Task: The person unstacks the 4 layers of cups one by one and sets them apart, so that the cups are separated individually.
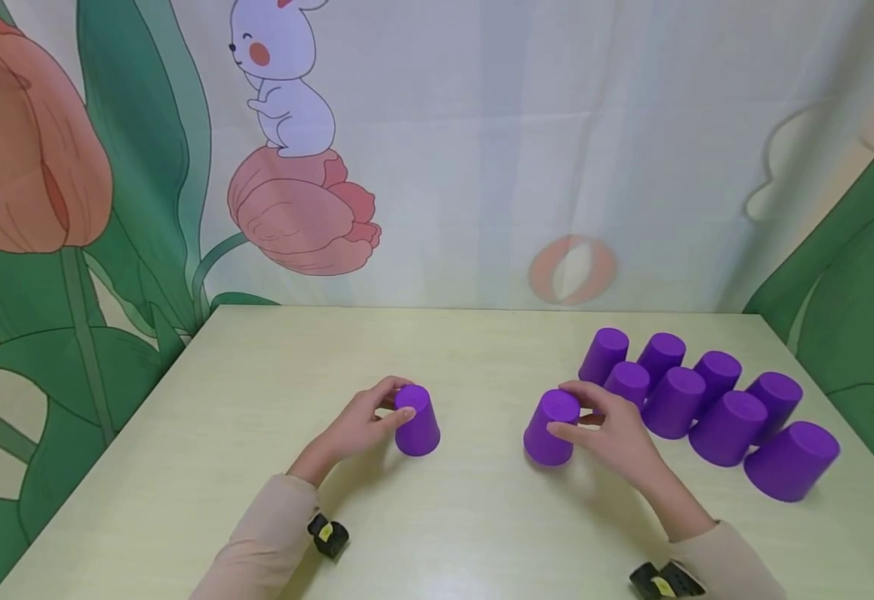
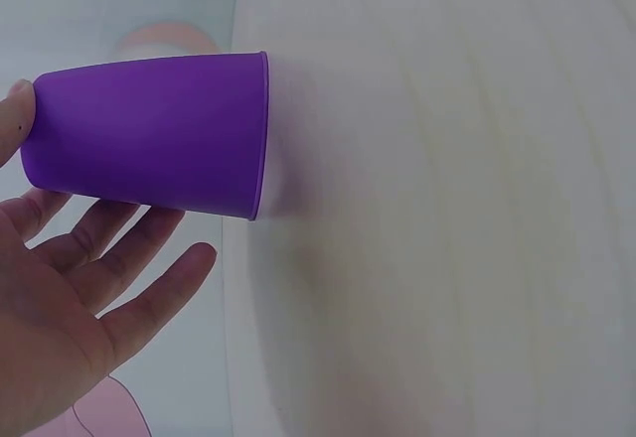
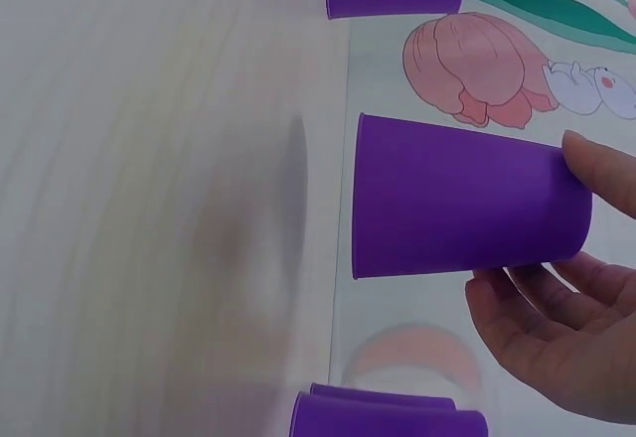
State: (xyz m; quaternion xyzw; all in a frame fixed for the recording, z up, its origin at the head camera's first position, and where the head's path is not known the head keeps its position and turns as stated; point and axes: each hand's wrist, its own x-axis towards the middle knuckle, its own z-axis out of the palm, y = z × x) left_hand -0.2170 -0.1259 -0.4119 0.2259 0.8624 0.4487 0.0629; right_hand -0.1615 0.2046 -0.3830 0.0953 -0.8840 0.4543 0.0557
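Two purple cups are held upside down over the middle of the table, one in each hand. My left hand grips the left cup near its narrow top, thumb on the near side and fingers behind. In the left wrist view that cup has its wide rim close over the tabletop. My right hand pinches the right cup between thumb and fingers near the top. The right wrist view shows a shadow beside this cup and a gap between its rim and the table.
Several more purple cups stand upside down in two slanting rows at the table's right, close to my right hand. The pale table ends at a curtain printed with tulips and a rabbit. Black devices are worn at both wrists.
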